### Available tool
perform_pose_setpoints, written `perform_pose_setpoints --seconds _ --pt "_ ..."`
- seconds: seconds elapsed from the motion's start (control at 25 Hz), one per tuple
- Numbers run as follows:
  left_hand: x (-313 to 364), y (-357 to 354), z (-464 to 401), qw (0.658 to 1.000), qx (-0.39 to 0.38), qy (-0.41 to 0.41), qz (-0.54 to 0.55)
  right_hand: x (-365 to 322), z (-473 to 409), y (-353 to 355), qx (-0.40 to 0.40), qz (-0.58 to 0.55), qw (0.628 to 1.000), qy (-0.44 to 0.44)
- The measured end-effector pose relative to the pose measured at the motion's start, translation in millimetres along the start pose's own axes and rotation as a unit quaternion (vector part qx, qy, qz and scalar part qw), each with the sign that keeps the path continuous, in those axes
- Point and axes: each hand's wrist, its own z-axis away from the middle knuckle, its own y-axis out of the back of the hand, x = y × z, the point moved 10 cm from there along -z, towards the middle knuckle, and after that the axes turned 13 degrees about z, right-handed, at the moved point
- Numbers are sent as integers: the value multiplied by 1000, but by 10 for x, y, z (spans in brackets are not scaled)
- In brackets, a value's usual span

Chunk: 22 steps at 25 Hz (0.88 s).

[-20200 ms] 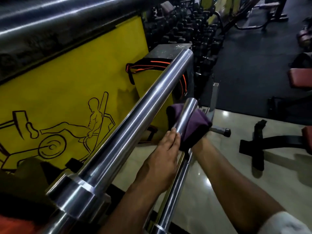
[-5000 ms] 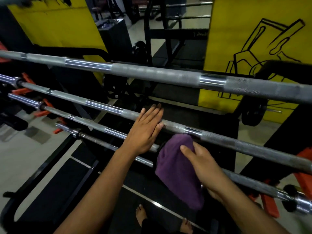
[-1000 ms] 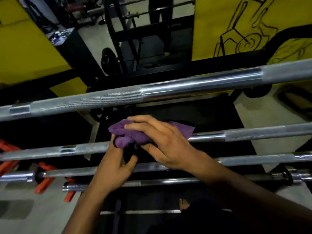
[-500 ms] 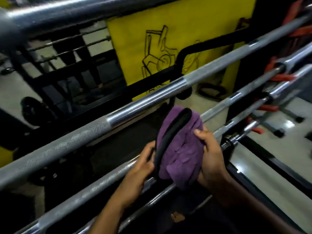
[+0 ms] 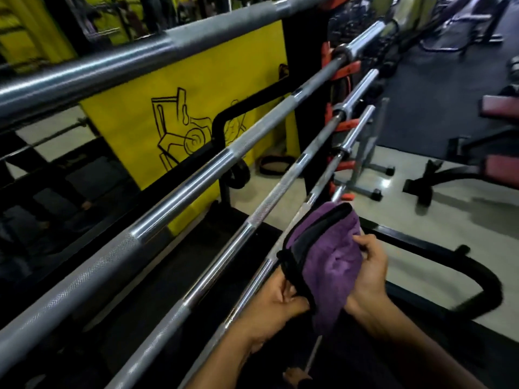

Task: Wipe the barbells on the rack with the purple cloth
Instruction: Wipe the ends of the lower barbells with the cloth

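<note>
Several steel barbells lie in rows on the rack, running from lower left to upper right; a thick barbell (image 5: 179, 192) is in the middle and a thinner barbell (image 5: 269, 203) lies below it. The purple cloth (image 5: 334, 265), edged in black, hangs over a lower barbell (image 5: 247, 293). My left hand (image 5: 278, 304) grips the cloth's black edge from the left. My right hand (image 5: 368, 270) holds the cloth's right side, fingers curled into the fabric. The bar under the cloth is hidden there.
Orange rack hooks (image 5: 345, 124) hold the bar ends at the upper right. A yellow wall panel (image 5: 168, 108) with a black drawing stands behind the rack. A black curved frame (image 5: 477, 279) lies on the pale floor at right. Benches (image 5: 500, 108) stand beyond.
The view has swung right along the bars. Both hands with the cloth have slid a little further along the lower bar; the grip on the cloth is the same.
</note>
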Motion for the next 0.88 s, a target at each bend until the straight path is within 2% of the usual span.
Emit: perform_pose_setpoints --seconds 0.08,0.2,0.36,0.56,0.68,0.76,0.88 --pt "43 40 -5 1000 5 -6 -12 2 -13 45 -5 -25 1000 13" --pt "128 65 -10 999 20 -9 48 60 -67 94 -11 -22 1000 9" --pt "315 190 -11 990 128 -50 35 229 -136 119 -10 72 997 -37" --pt "582 423 -44 984 154 -84 1 212 -115 -37 -96 118 986 -72" --pt "555 477 -122 983 160 -58 73 129 -121 -74 -144 160 975 -50" --pt "490 414 -141 980 147 -27 130 39 -140 -77 -153 232 960 -22" --pt "315 263 -130 970 101 -1 219 -204 -158 52 -90 385 919 14"
